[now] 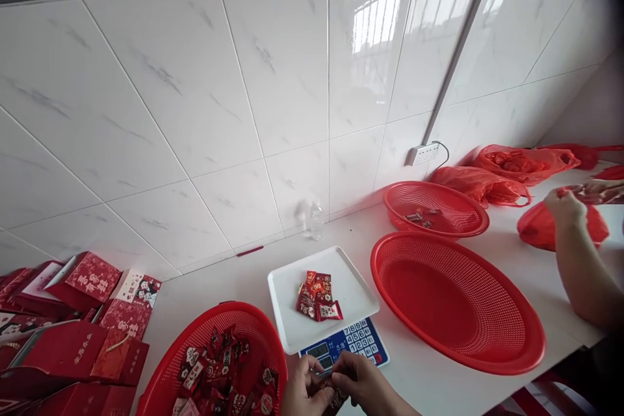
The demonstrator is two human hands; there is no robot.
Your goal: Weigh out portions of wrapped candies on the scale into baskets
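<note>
My left hand (307,389) and my right hand (363,382) are close together at the bottom, both with fingers closed on a small dark red wrapped packet (336,399), partly hidden by the fingers. Just beyond them stands a digital scale (361,339) with a blue keypad and a white tray (287,331). Several red wrapped packets (319,296) lie in a small pile on that tray. Left of my hands, a red plastic basket (170,354) holds many wrapped sweets (221,364) in red and dark wrappers.
Red gift boxes (88,283) are stacked at far left. Right of the scale are a large red basket (458,302) and a smaller basket (436,208) with a few packets. Behind are red plastic bags (480,185), a power strip (423,155) and a clear bottle (316,221). Another person's arm (582,260) reaches in at right.
</note>
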